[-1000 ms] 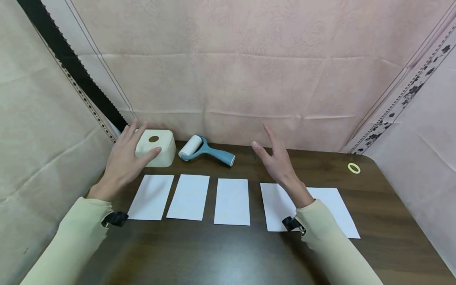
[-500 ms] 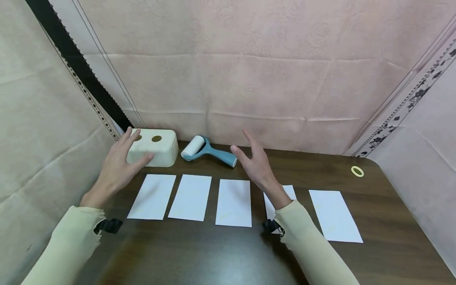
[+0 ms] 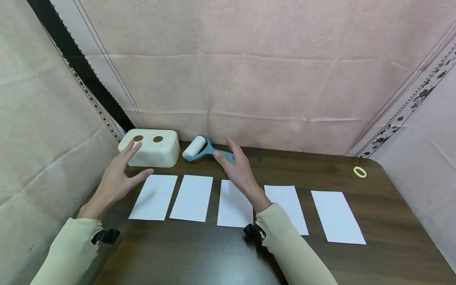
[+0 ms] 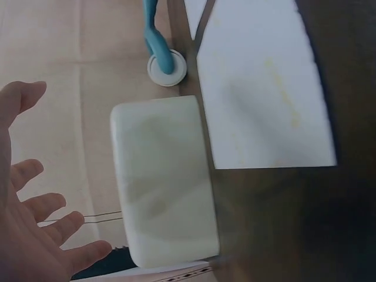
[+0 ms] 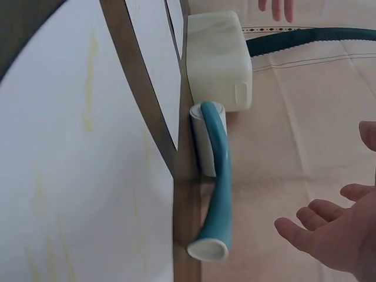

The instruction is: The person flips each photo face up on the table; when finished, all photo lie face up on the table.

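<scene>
In the head view my left hand [image 3: 115,182], fingers spread, hovers in front of a white box with two round holes [image 3: 153,154]; in the left wrist view the box [image 4: 167,182] stands apart from the fingers. My right hand [image 3: 240,170] is held over the table with fingers extended, partly covering the blue handle of a lint roller [image 3: 194,146]. The right wrist view shows a gap between that hand [image 5: 335,229] and the roller's handle [image 5: 220,200]. Neither hand holds anything.
Several white sheets lie in a row, from the left one [image 3: 153,198] to the right one [image 3: 338,217]. A pale yellow ring [image 3: 360,171] lies at the table's [image 3: 185,257] back right. Cloth [image 3: 249,79] hangs behind and at both sides.
My right hand has moved left, from above the fourth sheet to near the roller's handle. My left hand has shifted slightly left and down, uncovering more of the box. The view has turned slightly.
</scene>
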`<state>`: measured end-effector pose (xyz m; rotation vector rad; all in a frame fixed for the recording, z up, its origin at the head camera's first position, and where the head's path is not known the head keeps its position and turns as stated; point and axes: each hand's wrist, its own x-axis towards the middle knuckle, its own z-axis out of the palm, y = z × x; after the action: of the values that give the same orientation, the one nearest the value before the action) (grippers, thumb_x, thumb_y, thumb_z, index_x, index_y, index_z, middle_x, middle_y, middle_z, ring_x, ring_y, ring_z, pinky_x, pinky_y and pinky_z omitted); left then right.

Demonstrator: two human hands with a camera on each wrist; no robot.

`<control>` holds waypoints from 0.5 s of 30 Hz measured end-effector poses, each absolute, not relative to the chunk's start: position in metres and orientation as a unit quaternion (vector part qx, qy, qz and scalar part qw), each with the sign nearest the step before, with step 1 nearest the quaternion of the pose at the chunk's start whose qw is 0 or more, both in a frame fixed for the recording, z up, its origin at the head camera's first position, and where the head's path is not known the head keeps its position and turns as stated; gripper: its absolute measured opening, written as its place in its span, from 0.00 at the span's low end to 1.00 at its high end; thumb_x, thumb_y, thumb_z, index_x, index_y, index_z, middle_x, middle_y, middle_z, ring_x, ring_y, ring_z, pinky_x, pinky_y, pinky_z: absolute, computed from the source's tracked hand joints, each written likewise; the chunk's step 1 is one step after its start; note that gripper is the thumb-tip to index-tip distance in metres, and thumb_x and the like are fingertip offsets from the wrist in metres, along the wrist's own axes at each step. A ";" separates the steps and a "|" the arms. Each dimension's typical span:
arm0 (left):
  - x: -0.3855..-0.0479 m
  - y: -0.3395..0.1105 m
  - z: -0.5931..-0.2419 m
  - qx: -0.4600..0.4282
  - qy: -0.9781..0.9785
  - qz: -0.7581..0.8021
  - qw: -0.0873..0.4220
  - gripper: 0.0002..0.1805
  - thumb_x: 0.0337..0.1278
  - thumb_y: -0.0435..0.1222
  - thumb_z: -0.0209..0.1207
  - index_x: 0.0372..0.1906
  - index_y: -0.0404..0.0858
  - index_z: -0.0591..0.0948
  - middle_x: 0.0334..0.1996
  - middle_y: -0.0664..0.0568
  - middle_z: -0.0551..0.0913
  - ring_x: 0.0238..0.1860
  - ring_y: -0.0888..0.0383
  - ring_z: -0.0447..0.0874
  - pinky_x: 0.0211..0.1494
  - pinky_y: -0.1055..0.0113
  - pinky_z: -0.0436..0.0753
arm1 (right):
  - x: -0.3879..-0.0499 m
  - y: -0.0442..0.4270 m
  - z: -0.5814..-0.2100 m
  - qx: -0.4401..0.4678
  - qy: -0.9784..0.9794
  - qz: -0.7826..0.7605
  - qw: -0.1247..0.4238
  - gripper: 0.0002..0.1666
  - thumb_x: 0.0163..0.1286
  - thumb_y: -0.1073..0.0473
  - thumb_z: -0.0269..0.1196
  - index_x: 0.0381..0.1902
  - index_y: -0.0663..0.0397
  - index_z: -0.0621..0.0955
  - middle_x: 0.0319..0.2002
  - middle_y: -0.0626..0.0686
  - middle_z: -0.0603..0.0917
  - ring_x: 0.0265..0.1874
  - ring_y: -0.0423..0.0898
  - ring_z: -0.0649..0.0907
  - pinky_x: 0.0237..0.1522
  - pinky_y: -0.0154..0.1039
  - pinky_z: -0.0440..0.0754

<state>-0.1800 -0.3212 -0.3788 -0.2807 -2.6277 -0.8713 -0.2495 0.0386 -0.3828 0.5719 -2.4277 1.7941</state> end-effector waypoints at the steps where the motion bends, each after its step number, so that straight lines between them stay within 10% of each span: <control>1: -0.179 -0.322 -0.381 -0.099 -0.930 -0.309 0.175 0.50 0.64 0.47 0.73 0.84 0.40 0.61 0.85 0.39 0.51 0.79 0.26 0.52 0.70 0.21 0.55 | -0.249 0.036 -0.385 0.185 -0.786 0.589 0.033 0.45 0.79 0.38 0.61 0.85 0.45 0.60 0.82 0.48 0.63 0.79 0.50 0.63 0.75 0.59 0.65; 15: -0.169 -0.329 -0.415 -0.131 -0.936 -0.304 0.121 0.54 0.55 0.46 0.79 0.83 0.40 0.63 0.83 0.35 0.53 0.77 0.24 0.55 0.67 0.20 0.59 | -0.246 0.000 -0.402 0.204 -0.773 0.601 0.005 0.41 0.79 0.46 0.64 0.82 0.52 0.65 0.79 0.53 0.69 0.76 0.53 0.68 0.74 0.57 0.68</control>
<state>-0.1695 -0.3287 -0.4152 -0.3815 -2.7320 -0.8890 -0.2459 0.0000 -0.4016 0.6399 -2.4206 1.8814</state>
